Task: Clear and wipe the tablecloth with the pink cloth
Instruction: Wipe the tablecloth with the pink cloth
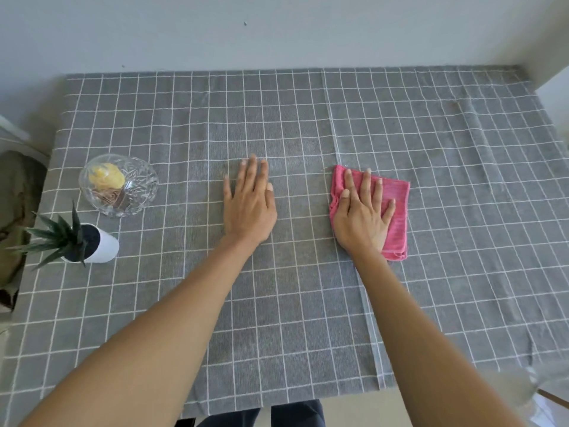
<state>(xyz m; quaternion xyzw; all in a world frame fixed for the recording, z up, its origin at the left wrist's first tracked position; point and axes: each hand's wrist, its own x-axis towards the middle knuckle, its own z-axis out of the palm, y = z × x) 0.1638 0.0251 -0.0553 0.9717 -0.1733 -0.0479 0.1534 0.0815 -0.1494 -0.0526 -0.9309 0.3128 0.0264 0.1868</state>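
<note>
A grey tablecloth [431, 149] with a white grid covers the table. The folded pink cloth [397, 208] lies on it right of centre. My right hand [363, 214] presses flat on the pink cloth with fingers spread and straight. My left hand [249, 204] rests flat on the bare tablecloth near the middle, fingers straight, holding nothing. A clear cut-glass bowl [118, 184] with something yellow inside stands at the left. A small spiky green plant in a white pot [92, 245] stands just in front of the bowl.
A pale wall runs along the table's far edge. A white ledge [554, 87] juts in at the far right corner. An olive-coloured object [15, 211] sits off the table's left edge. Dark trouser legs [277, 414] show below the near edge.
</note>
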